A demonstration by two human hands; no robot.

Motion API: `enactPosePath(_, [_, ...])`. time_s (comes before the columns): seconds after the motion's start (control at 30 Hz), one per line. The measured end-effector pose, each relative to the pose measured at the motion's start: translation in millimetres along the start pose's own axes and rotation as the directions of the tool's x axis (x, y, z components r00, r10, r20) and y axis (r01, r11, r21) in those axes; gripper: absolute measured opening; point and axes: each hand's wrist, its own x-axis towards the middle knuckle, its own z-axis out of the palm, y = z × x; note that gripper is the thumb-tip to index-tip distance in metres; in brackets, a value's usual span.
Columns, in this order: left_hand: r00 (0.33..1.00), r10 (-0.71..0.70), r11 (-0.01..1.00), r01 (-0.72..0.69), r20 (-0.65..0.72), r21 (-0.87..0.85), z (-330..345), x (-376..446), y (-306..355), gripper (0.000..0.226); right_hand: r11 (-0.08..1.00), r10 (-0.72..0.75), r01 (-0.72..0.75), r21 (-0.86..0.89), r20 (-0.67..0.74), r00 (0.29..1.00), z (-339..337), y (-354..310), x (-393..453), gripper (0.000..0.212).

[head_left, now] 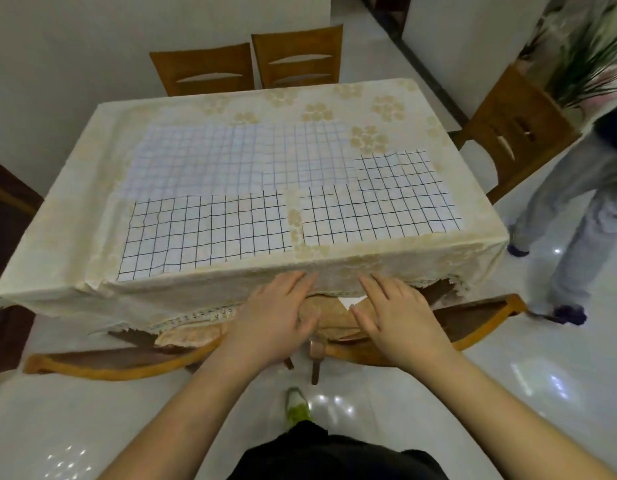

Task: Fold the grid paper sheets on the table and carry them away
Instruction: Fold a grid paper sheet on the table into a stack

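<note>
Both hands flat, fingers [302, 282] straight (grasping nothing), tips at tablecloth [75, 188] edge.

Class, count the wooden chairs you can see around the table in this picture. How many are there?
5: two at the far side, one at the right end, two tucked under the near edge. The left side is cut off, so more may be hidden.

Bare forearms, black top [334, 455], green shoe [297, 407]
</note>
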Motion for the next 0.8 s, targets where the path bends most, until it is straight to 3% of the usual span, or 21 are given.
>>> enactPosePath(0.23, [0.993, 0.104, 0.995, -0.104, 0.062, 0.002, -11, 93, -29, 0.064, 0.994, 0.112, -0.112, 0.016, 0.006, 0.994, -6, 18, 63, 0.082])
enactPosePath(0.43, [0.979, 0.172, 0.985, -0.172, 0.111, -0.01, -1, 160, -27, 0.062, 0.963, 0.229, -0.234, 0.131, 0.051, 0.972, 2, 57, 99, 0.07])
enactPosePath(0.8, [0.988, 0.009, 0.997, 0.002, 0.151, -0.072, 38, 245, 4, 0.059, 0.919, 0.306, -0.323, 0.227, 0.111, 0.946, 66, 150, 235, 0.05])
